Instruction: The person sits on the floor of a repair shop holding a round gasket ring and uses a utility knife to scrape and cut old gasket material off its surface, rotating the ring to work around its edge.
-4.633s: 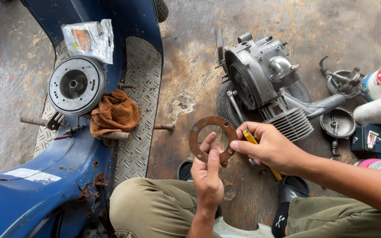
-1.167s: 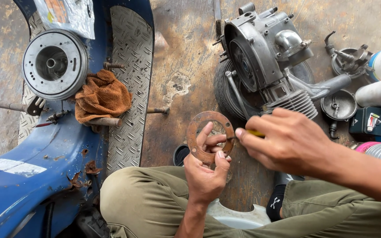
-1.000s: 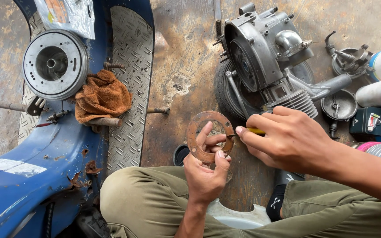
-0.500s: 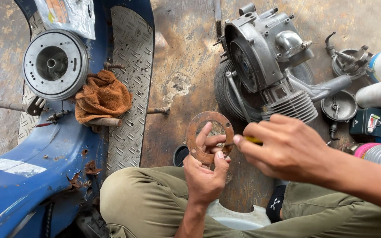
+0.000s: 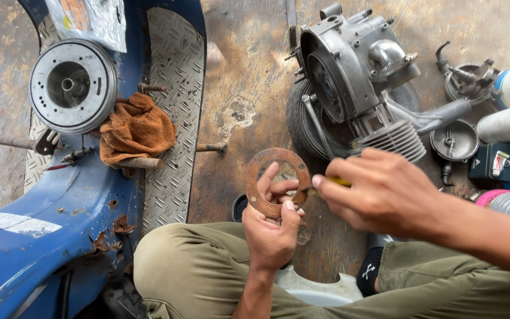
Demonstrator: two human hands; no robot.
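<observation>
Pinching the rusty ring gasket [image 5: 277,182] at lower centre of the head view, my left hand [image 5: 271,233] grips its lower rim, ring face-on to me. My right hand [image 5: 379,192], just right of it, clenches a yellow-handled tool [image 5: 339,182]; its tip is hidden behind my fingers [image 5: 326,184].

Left hand [image 5: 270,233] pinches rusty flat ring [image 5: 277,182], fingers through its centre. Right hand [image 5: 379,192] grips yellow-handled tool [image 5: 339,182], tip at ring's right edge. Engine block [image 5: 358,77] on floor beyond. Orange rag [image 5: 137,130] and round metal drum [image 5: 73,84] on blue scooter body [image 5: 48,207], left.
</observation>
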